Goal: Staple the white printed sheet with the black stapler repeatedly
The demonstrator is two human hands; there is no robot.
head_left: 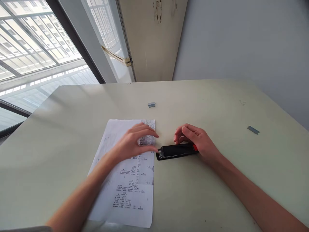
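A black stapler (pixel 177 150) with a red patch near its right end lies on the table, just right of a printed sheet of paper (pixel 130 193). Above the sheet, my left hand (pixel 138 141) is open, thumb and fingers apart. Its thumb tip is at the stapler's left end; whether they touch I cannot tell. My right hand (pixel 193 138) rests at the stapler's far side and right end, fingers loosely curled and not wrapped around it. It hides the stapler's right tip. The paper's upper right corner shows dense small print, partly covered by my left fingers.
A short grey strip of staples (pixel 152 104) lies beyond the paper on the pale table (pixel 205 106), and another staple strip (pixel 253 130) lies at the right. A wall (pixel 241 42), a worn cabinet or fridge door (pixel 152 48) and a window (pixel 36 38) border the table.
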